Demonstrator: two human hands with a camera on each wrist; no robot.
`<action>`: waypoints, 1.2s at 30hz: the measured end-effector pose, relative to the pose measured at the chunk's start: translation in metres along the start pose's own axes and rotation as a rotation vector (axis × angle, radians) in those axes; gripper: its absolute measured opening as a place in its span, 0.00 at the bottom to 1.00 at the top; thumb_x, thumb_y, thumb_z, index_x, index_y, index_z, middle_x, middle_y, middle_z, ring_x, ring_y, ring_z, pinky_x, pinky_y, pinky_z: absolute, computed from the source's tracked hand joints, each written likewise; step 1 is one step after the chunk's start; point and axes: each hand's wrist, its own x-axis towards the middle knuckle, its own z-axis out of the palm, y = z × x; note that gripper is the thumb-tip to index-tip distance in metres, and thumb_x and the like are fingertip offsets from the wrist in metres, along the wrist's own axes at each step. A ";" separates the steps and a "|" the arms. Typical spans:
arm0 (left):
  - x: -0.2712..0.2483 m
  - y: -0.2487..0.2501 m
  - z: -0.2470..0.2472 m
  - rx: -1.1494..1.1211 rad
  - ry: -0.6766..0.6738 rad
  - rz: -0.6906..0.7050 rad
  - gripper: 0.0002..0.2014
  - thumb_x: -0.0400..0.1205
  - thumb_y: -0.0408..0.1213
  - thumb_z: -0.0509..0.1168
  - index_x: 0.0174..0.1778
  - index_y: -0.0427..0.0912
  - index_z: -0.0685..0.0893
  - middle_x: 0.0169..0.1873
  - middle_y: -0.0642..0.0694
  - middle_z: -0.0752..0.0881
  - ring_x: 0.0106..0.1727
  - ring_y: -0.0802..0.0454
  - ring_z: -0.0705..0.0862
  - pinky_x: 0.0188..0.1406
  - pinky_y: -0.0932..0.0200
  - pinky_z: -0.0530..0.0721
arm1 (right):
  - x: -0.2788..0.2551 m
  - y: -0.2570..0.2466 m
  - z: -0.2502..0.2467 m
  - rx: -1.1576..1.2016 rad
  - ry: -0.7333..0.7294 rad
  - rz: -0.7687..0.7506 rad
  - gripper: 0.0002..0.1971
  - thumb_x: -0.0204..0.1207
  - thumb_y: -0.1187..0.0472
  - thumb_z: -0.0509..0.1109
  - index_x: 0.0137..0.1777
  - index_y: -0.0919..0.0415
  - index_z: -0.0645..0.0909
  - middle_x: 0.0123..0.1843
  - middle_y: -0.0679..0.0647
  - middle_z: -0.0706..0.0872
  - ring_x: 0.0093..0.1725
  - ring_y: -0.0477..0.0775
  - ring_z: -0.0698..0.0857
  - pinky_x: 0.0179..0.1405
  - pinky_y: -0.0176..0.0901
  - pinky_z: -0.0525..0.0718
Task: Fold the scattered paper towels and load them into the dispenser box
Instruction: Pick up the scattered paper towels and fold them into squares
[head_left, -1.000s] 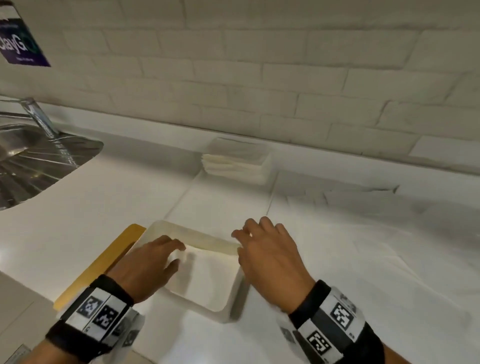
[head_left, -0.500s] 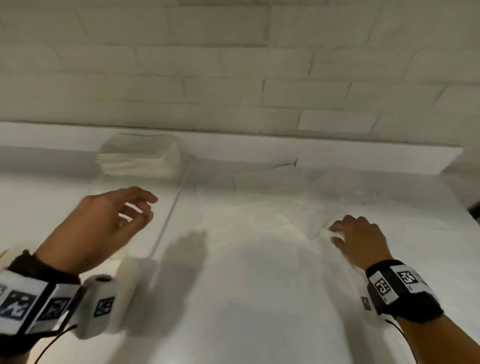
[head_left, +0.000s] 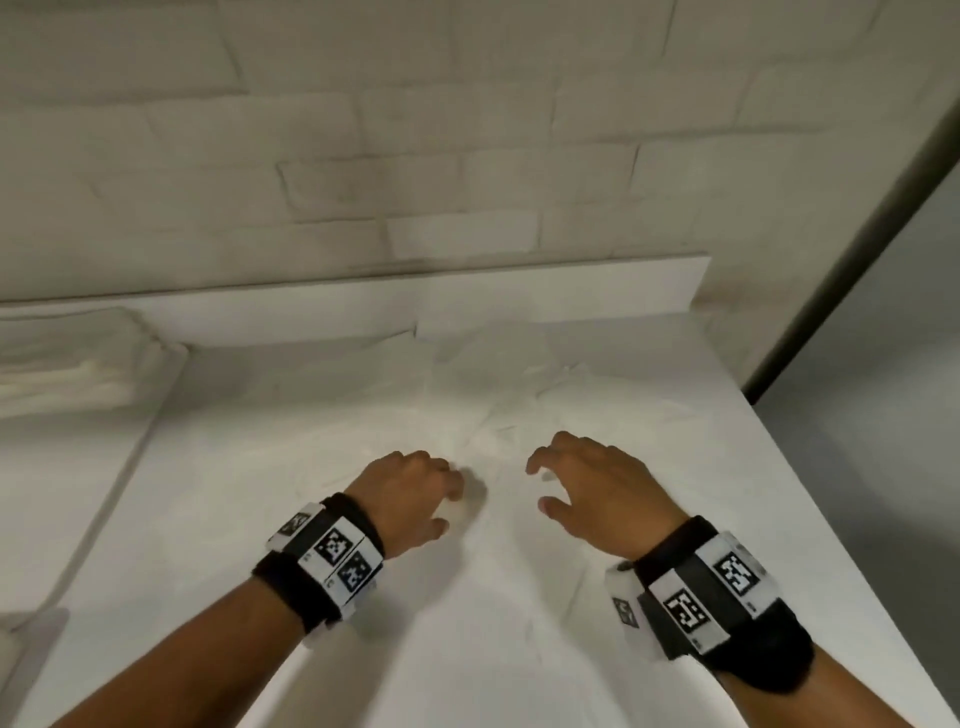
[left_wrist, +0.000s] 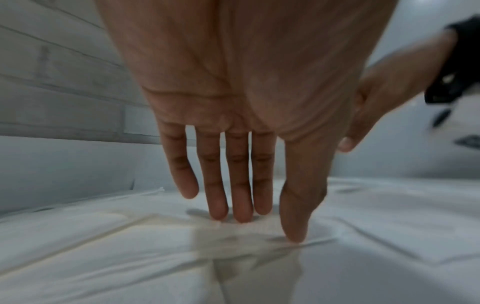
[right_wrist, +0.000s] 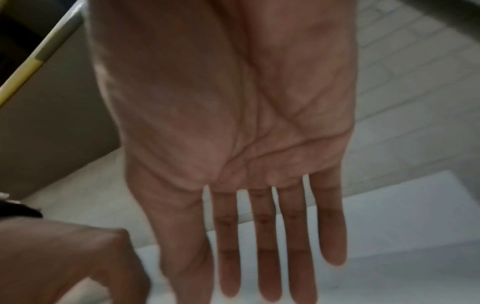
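paper towels flat under left hand fingertips, right hand spread just above

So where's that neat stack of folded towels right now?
The folded stack sits at the far left of the head view, against the back ledge, well left of the left hand.

White paper towels spread flat, overlapping, creased; folded stack far left.
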 end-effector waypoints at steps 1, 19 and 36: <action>0.006 0.002 0.001 0.039 -0.012 -0.001 0.15 0.85 0.48 0.65 0.68 0.54 0.80 0.66 0.54 0.82 0.66 0.50 0.81 0.56 0.58 0.73 | -0.005 0.013 -0.002 -0.032 -0.033 0.010 0.20 0.82 0.51 0.66 0.74 0.46 0.73 0.70 0.45 0.75 0.67 0.50 0.76 0.63 0.45 0.75; -0.006 -0.033 -0.043 -1.212 0.650 -0.434 0.04 0.80 0.42 0.65 0.39 0.50 0.81 0.29 0.52 0.81 0.32 0.52 0.76 0.36 0.53 0.71 | -0.010 0.056 -0.002 0.076 0.069 -0.142 0.10 0.87 0.52 0.59 0.58 0.48 0.82 0.55 0.48 0.87 0.52 0.55 0.86 0.52 0.51 0.84; -0.013 0.094 -0.056 -2.025 0.490 -0.244 0.21 0.85 0.46 0.64 0.70 0.38 0.84 0.62 0.39 0.90 0.64 0.40 0.89 0.64 0.42 0.86 | -0.010 0.005 -0.003 0.953 0.587 0.055 0.08 0.78 0.50 0.73 0.52 0.48 0.78 0.45 0.47 0.87 0.43 0.45 0.86 0.39 0.34 0.81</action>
